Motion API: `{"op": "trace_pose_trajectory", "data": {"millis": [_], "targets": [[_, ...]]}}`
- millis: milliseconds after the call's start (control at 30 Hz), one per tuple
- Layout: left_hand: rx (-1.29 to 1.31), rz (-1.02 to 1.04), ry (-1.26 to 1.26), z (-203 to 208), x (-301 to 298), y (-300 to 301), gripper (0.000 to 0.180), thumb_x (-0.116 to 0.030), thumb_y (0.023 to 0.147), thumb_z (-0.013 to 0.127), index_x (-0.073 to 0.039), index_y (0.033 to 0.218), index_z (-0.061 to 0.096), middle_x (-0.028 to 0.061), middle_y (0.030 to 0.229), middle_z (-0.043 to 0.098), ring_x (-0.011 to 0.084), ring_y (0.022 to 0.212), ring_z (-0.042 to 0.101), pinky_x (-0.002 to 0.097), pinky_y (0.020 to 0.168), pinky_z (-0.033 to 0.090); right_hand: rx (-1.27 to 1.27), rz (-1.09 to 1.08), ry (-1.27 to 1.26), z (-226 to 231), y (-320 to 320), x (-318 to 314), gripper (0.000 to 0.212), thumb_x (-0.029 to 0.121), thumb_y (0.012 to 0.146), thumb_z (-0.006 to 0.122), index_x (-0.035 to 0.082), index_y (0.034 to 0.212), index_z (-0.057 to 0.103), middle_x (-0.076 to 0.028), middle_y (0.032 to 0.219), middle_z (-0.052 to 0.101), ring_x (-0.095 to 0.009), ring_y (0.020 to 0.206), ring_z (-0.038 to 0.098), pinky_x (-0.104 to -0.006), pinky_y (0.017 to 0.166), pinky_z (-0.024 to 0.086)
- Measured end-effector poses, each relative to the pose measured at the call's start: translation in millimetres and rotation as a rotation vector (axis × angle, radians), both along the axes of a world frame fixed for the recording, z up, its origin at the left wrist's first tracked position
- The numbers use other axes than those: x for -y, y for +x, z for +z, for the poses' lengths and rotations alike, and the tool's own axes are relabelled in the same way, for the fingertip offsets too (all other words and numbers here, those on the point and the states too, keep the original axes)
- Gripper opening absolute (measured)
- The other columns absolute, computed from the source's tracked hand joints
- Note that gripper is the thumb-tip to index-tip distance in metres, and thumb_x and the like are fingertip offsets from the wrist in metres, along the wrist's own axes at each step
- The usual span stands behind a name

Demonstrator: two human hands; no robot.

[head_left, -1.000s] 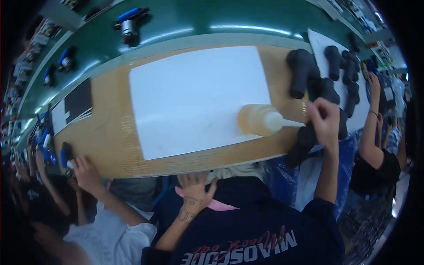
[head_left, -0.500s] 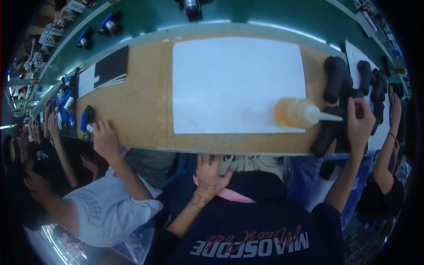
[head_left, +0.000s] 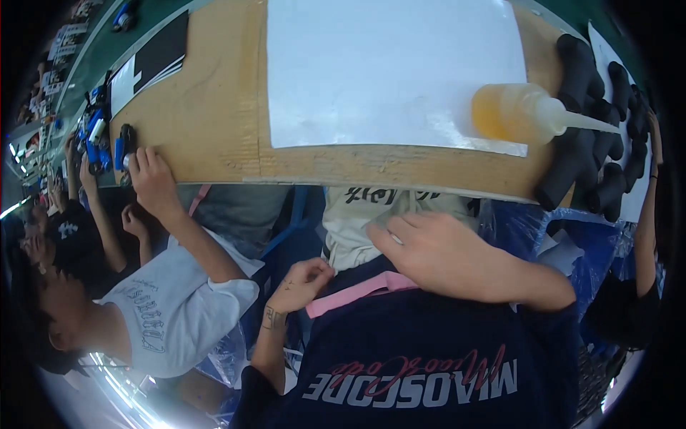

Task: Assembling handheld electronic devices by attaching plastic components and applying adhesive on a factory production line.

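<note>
My left hand point(head_left: 304, 282) is at my left hip, beside the dark shirt's hem. Its fingers are pressed together, and anything between them is too small to make out. Over my lap, my right hand point(head_left: 432, 250) has its fingers curled inward, their tips partly hidden; whatever they may hold cannot be made out. A pink strap point(head_left: 357, 293) crosses my waist between the two hands, just below the right one. Pale printed trousers point(head_left: 354, 225) show behind the hands. Neither hand touches the bench.
On the wooden bench point(head_left: 214, 107) lies a white sheet point(head_left: 393, 71). A spouted squeeze bottle of yellow liquid point(head_left: 511, 114) lies on its right corner. Several black tubular parts point(head_left: 572, 168) sit at right. Dark cards point(head_left: 161, 53) lie at left, near a co-worker's hand point(head_left: 153, 182) at a blue device point(head_left: 123, 154).
My right hand has left the black parts and come down over my lap. My left hand has shifted left and down to my hip. The view has tilted downward.
</note>
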State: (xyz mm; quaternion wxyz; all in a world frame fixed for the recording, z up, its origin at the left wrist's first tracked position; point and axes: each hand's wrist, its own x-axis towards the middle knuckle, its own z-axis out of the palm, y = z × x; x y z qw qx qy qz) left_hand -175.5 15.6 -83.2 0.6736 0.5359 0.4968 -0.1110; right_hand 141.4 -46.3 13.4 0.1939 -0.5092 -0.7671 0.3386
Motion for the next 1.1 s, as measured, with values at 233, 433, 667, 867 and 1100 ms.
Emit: {"op": "trace_pose_trajectory", "data": {"millis": [233, 433, 667, 867, 1100], "targets": [[0.016, 0.124, 0.436, -35, 19, 29, 0.013, -0.011, 0.092, 0.074, 0.001, 0.093, 0.068, -0.0004, 0.076, 0.067, 0.0054, 0.069, 0.06, 0.0245, 0.061, 0.046, 0.51, 0.032, -0.019, -66, -38, -22, 0.066, 0.005, 0.085, 0.057, -0.005, 0.148, 0.042, -0.021, 0.106, 0.069, -0.032, 0.096, 0.071, -0.0395, 0.084, 0.057], [0.422, 0.531, 0.189, -25, 16, 49, 0.037, -0.002, 0.086, 0.077, 0.002, 0.121, 0.068, 0.0049, 0.11, 0.074, 0.0159, 0.096, 0.071, 0.0282, 0.087, 0.055, 0.347, -0.055, 0.048, -70, -25, -26, 0.07, 0.01, 0.084, 0.063, -0.002, 0.15, 0.043, -0.025, 0.113, 0.067, -0.039, 0.104, 0.068, -0.0469, 0.096, 0.052], [0.564, 0.902, -0.333, -4, 12, 44, 0.033, -0.011, 0.094, 0.071, 0.002, 0.124, 0.065, 0.0096, 0.114, 0.071, 0.0173, 0.098, 0.07, 0.0316, 0.084, 0.058, 0.222, -0.03, -0.164, -64, -28, -32, 0.054, 0.018, 0.086, 0.071, 0.0, 0.135, 0.058, -0.023, 0.103, 0.07, -0.038, 0.097, 0.069, -0.0459, 0.089, 0.055], [0.2, 0.756, 0.08, 23, -21, -52, 0.032, -0.017, 0.094, 0.068, 0.002, 0.119, 0.062, 0.0123, 0.096, 0.071, 0.0201, 0.082, 0.071, 0.0302, 0.064, 0.059, 0.194, -0.032, -0.206, -60, -22, -29, 0.044, 0.018, 0.088, 0.068, -0.001, 0.127, 0.061, -0.023, 0.099, 0.072, -0.038, 0.092, 0.071, -0.0469, 0.084, 0.057], [0.699, 1.296, 0.285, 92, -97, 18, 0.05, -0.026, 0.102, 0.062, -0.005, 0.143, 0.043, 0.0204, 0.119, 0.065, 0.0266, 0.076, 0.07, 0.0324, 0.062, 0.058, 0.265, 0.058, -0.137, -64, -25, -26, 0.039, 0.011, 0.085, 0.062, -0.005, 0.119, 0.062, -0.02, 0.081, 0.072, -0.037, 0.08, 0.073, -0.049, 0.074, 0.058]]}}
